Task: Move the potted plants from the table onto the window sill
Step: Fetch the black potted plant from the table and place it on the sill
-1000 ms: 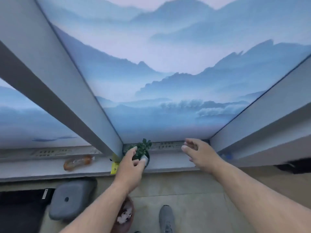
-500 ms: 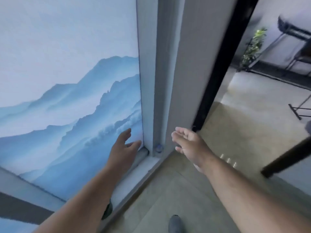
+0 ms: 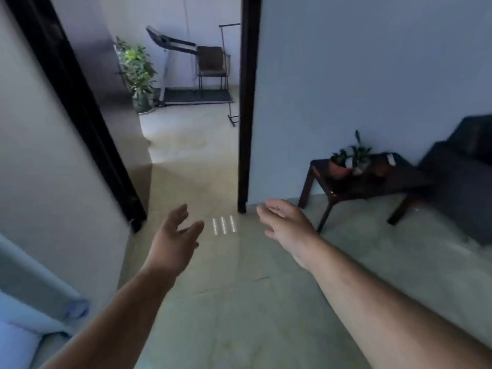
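A dark wooden table (image 3: 399,186) stands against the wall at the right. On it sit a plant in a terracotta pot (image 3: 338,166), a leafy plant in a pale pot (image 3: 359,159) and a darker pot (image 3: 380,167) beside them. My left hand (image 3: 173,239) and my right hand (image 3: 288,226) are both held out over the floor with fingers apart and nothing in them, well short of the table. The window sill's end shows only as a pale edge (image 3: 40,296) at the lower left.
A black-framed doorway (image 3: 243,129) opens ahead onto another room with a large potted plant (image 3: 137,73), a chair (image 3: 213,66) and a treadmill (image 3: 186,94). A dark sofa (image 3: 463,177) stands right of the table. Tiled floor lies between me and the table.
My left hand let go of the small plant on the sill. The view swung right, away from the window, to the doorway and the table. Both hands are empty.
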`<action>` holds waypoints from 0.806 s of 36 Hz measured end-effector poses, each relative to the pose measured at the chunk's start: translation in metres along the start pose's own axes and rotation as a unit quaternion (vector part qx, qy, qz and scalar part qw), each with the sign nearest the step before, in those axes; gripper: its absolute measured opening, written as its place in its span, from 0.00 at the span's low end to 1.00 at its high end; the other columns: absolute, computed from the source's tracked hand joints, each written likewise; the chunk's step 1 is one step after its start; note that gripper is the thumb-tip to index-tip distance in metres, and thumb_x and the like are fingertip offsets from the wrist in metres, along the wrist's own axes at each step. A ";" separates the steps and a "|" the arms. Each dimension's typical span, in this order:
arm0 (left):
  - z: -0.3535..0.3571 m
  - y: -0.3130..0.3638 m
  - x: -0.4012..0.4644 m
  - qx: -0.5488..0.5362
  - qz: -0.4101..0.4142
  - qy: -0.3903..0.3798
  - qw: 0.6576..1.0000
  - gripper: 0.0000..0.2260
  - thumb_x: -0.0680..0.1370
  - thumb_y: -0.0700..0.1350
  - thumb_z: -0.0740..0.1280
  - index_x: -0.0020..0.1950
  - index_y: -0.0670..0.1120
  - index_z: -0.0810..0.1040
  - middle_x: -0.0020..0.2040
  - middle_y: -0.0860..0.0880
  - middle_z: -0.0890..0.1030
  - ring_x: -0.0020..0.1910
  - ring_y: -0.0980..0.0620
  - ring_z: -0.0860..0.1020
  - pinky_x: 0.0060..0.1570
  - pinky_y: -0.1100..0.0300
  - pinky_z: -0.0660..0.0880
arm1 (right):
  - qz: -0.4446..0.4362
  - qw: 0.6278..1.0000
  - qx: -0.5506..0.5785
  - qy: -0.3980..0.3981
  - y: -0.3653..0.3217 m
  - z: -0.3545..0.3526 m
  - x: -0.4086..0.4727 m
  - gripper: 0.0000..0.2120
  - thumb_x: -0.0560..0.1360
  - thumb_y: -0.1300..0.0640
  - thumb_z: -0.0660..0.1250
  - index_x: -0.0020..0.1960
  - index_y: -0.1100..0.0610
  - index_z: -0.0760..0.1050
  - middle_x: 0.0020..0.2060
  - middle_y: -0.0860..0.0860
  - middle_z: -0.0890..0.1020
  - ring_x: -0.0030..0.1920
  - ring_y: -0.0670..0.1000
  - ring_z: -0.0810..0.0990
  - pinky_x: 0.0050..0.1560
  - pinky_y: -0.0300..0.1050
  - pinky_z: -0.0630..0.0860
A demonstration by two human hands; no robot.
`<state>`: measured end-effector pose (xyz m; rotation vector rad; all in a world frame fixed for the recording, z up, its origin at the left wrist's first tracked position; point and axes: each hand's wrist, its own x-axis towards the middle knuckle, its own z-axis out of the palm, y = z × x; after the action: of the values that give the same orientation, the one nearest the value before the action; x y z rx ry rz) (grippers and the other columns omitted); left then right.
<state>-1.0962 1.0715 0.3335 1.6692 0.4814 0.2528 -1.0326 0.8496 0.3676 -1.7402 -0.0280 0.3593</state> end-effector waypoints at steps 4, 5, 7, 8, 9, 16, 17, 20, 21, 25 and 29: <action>0.076 0.021 0.006 0.006 0.016 -0.051 0.999 0.25 0.79 0.41 0.69 0.75 0.49 0.67 0.71 0.49 0.72 0.50 0.56 0.79 0.56 0.46 0.79 | 0.012 0.996 0.059 0.062 0.007 -0.071 0.001 0.26 0.79 0.51 0.68 0.74 0.58 0.68 0.69 0.52 0.77 0.66 0.51 0.78 0.66 0.52 0.77; 0.100 0.025 0.010 0.002 0.025 -0.061 0.998 0.24 0.79 0.41 0.69 0.73 0.50 0.68 0.70 0.49 0.72 0.50 0.55 0.79 0.55 0.47 0.79 | 0.011 0.994 0.074 0.077 0.008 -0.094 0.000 0.25 0.80 0.51 0.68 0.73 0.59 0.69 0.69 0.53 0.76 0.67 0.52 0.77 0.66 0.53 0.77; 0.137 0.032 0.009 -0.004 0.038 -0.085 0.996 0.20 0.79 0.40 0.69 0.69 0.54 0.71 0.65 0.52 0.75 0.52 0.52 0.80 0.54 0.46 0.80 | 0.017 0.991 0.081 0.107 0.012 -0.129 -0.001 0.26 0.79 0.51 0.68 0.73 0.59 0.69 0.68 0.53 0.77 0.66 0.52 0.78 0.66 0.54 0.77; 0.165 0.038 0.005 0.001 0.038 -0.100 0.994 0.20 0.79 0.41 0.70 0.68 0.54 0.71 0.65 0.52 0.76 0.54 0.50 0.80 0.53 0.47 0.80 | 0.020 0.988 0.083 0.126 0.018 -0.159 -0.001 0.26 0.79 0.50 0.68 0.74 0.59 0.68 0.68 0.53 0.77 0.65 0.51 0.79 0.65 0.54 0.77; 0.213 0.042 0.004 0.014 0.042 -0.119 0.992 0.21 0.78 0.42 0.70 0.70 0.53 0.71 0.67 0.52 0.75 0.56 0.49 0.80 0.52 0.48 0.80 | 0.020 0.984 0.096 0.147 0.026 -0.206 -0.002 0.27 0.79 0.50 0.68 0.74 0.59 0.68 0.68 0.53 0.77 0.64 0.51 0.79 0.64 0.53 0.77; 0.365 0.082 -0.017 0.043 0.051 -0.195 0.979 0.27 0.79 0.47 0.70 0.76 0.53 0.65 0.74 0.52 0.69 0.57 0.52 0.80 0.58 0.49 0.80 | 0.013 0.970 0.112 0.215 0.049 -0.358 -0.001 0.28 0.78 0.47 0.69 0.74 0.58 0.69 0.65 0.51 0.78 0.61 0.49 0.80 0.64 0.54 0.78; 0.397 0.087 -0.019 0.049 0.057 -0.206 0.976 0.27 0.79 0.47 0.69 0.76 0.53 0.65 0.74 0.53 0.69 0.58 0.51 0.79 0.58 0.50 0.79 | 0.015 0.967 0.122 0.224 0.052 -0.386 -0.003 0.28 0.78 0.47 0.69 0.74 0.57 0.69 0.66 0.51 0.78 0.62 0.49 0.80 0.64 0.54 0.78; 0.434 0.098 -0.023 0.053 0.064 -0.227 0.970 0.20 0.79 0.47 0.69 0.70 0.54 0.69 0.67 0.56 0.73 0.55 0.54 0.80 0.56 0.51 0.80 | 0.014 0.961 0.131 0.243 0.057 -0.419 -0.004 0.27 0.79 0.48 0.68 0.74 0.57 0.68 0.65 0.51 0.78 0.63 0.50 0.80 0.65 0.55 0.77; 0.450 0.100 -0.023 0.056 0.069 -0.231 0.969 0.16 0.79 0.46 0.69 0.66 0.57 0.70 0.61 0.58 0.74 0.52 0.57 0.79 0.55 0.50 0.80 | 0.017 0.959 0.136 0.249 0.059 -0.434 -0.005 0.27 0.79 0.48 0.68 0.74 0.57 0.68 0.64 0.50 0.78 0.63 0.50 0.80 0.65 0.55 0.77; 0.510 0.110 -0.016 0.066 0.057 -0.242 0.966 0.15 0.79 0.45 0.69 0.64 0.55 0.71 0.52 0.60 0.74 0.50 0.57 0.78 0.57 0.46 0.80 | 0.029 0.950 0.139 0.277 0.071 -0.486 0.005 0.28 0.79 0.47 0.68 0.74 0.57 0.68 0.64 0.50 0.79 0.62 0.50 0.80 0.65 0.55 0.78; 0.550 0.104 0.003 0.079 0.041 -0.251 0.964 0.25 0.78 0.48 0.70 0.74 0.50 0.69 0.67 0.54 0.73 0.57 0.51 0.79 0.57 0.46 0.80 | 0.041 0.944 0.149 0.293 0.086 -0.516 0.023 0.28 0.79 0.47 0.68 0.74 0.57 0.68 0.66 0.52 0.79 0.63 0.50 0.80 0.65 0.55 0.78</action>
<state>-0.8388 0.5750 0.3479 1.8307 0.0506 -0.1552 -0.8952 0.3442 0.3605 -1.4895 0.5068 -0.1042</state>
